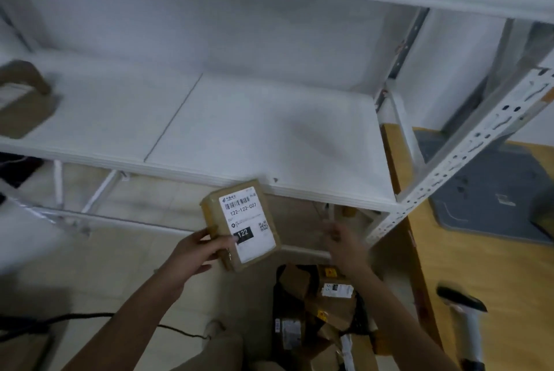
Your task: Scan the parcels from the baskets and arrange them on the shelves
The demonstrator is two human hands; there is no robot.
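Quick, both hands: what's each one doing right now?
Left hand: grips the labelled parcel, thumb on its label.
Right hand: blurred by motion; cannot tell whether it is open or holding anything.

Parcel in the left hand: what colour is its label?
The label is white with black print, on a brown parcel; head view.

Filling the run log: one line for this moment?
left hand: grips labelled parcel | right hand: empty | basket: holds more parcels
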